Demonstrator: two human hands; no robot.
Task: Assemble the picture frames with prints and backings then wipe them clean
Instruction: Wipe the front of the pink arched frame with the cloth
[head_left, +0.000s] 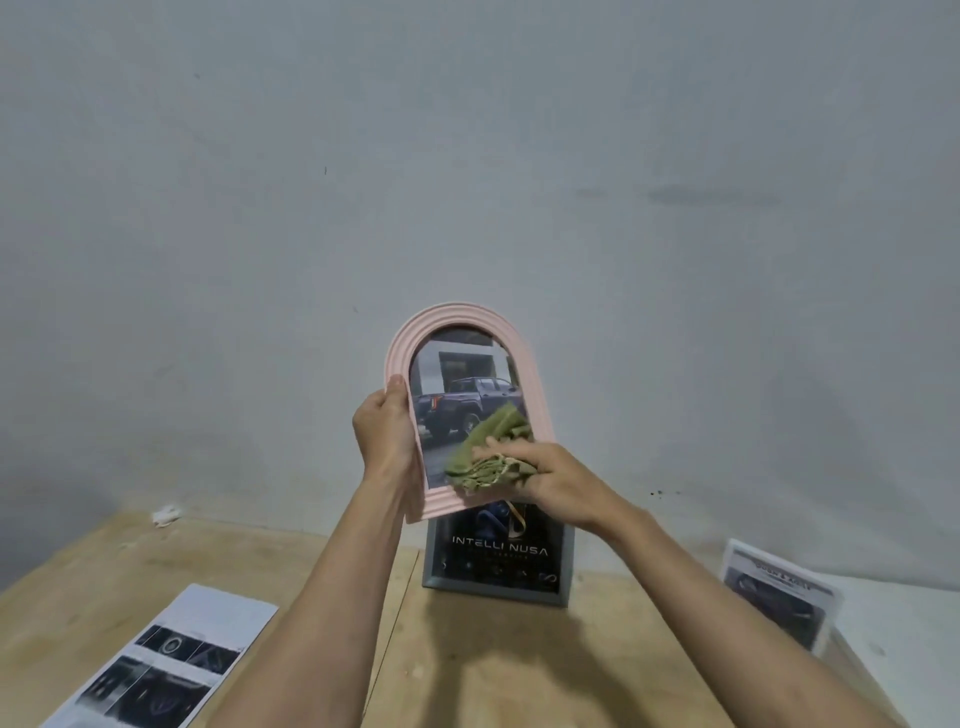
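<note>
A pink arched picture frame (460, 319) with a print of a dark pickup truck is held upright above the table. My left hand (385, 428) grips its left edge, thumb on the front rim. My right hand (553, 480) holds a bunched green cloth (491, 449) against the lower part of the frame's glass. Behind and below it, a grey rectangular frame (569, 561) with a dark "INTELLI NUSA" print stands on the table, its top hidden by the pink frame and my right hand.
A wooden table (467, 649) runs below my arms. A printed sheet (166, 660) with dark photos lies at the front left. A white-bordered print or frame (779, 592) leans at the right. A small white scrap (166, 515) lies at the table's far left edge. A grey wall stands behind.
</note>
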